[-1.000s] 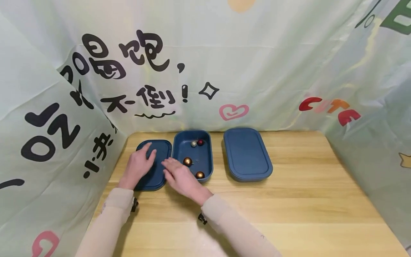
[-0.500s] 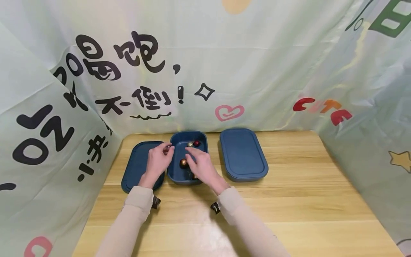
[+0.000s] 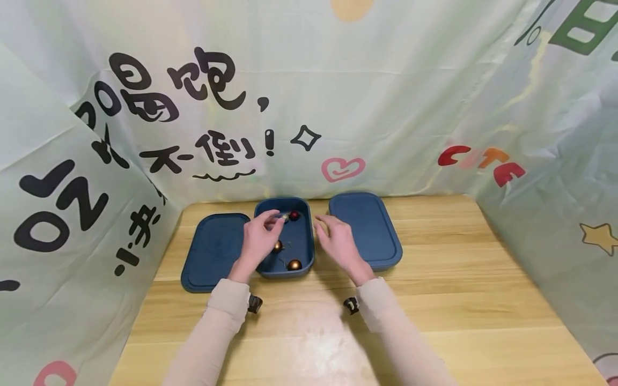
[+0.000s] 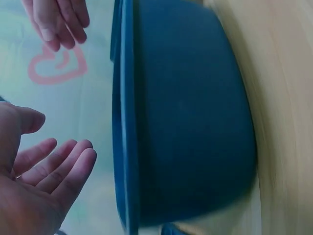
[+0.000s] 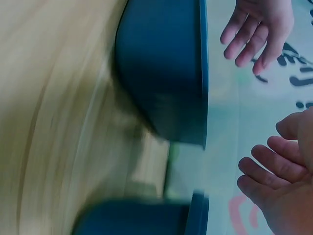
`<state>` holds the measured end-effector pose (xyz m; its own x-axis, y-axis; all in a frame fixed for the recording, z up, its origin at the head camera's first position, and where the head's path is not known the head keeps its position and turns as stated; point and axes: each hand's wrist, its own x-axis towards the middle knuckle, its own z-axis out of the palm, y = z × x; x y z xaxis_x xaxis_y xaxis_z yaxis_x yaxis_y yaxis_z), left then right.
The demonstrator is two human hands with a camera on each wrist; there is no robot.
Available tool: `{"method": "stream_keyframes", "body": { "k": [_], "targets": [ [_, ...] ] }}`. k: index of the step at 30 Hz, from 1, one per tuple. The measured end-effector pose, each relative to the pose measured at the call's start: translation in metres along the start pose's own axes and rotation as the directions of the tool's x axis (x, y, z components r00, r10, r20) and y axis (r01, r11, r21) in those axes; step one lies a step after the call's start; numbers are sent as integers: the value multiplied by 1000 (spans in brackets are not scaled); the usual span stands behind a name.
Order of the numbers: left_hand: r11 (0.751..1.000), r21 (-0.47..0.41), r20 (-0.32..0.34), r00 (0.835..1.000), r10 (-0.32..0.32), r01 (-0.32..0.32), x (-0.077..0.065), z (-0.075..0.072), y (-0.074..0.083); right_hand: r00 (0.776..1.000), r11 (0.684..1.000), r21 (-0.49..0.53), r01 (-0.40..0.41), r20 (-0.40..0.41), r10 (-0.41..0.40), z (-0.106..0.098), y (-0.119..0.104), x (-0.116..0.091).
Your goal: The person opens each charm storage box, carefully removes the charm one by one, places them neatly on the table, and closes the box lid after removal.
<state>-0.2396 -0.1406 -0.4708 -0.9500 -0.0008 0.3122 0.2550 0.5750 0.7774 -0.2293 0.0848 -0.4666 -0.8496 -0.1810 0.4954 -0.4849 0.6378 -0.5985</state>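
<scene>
At two o'clock from the open box (image 3: 300, 240), cloth (image 3: 386, 118) reads "CUTE" — left hand (image 3: 255, 240) and right hand (image 3: 340, 242) apart, loose-fingered, the latter moved to three.

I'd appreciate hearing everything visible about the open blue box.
The open box is dark blue and rectangular, with rounded corners, a thin rim and plastic-looking walls. It stands upright on the table, between a flat lid and a closed box. At least four shiny balls lie inside; the left hand hovers above, apparently not touching.
</scene>
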Motion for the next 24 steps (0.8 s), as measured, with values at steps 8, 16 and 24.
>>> {"method": "stream_keyframes", "body": {
  "k": [8,16,24],
  "targets": [
    [997,-73,16,1000,-7,8,-4,28,31,997,998,-32,-63,-49,61,-32,27,-6],
    [982,-183,43,998,-43,50,-14,70,56,976,977,-53,-208,-76,203,-64,57,-17],
    [948,-278,136,983,-122,156,-26,97,71,954,955,-57,-292,-86,287,-85,79,-22]
  ]
}}
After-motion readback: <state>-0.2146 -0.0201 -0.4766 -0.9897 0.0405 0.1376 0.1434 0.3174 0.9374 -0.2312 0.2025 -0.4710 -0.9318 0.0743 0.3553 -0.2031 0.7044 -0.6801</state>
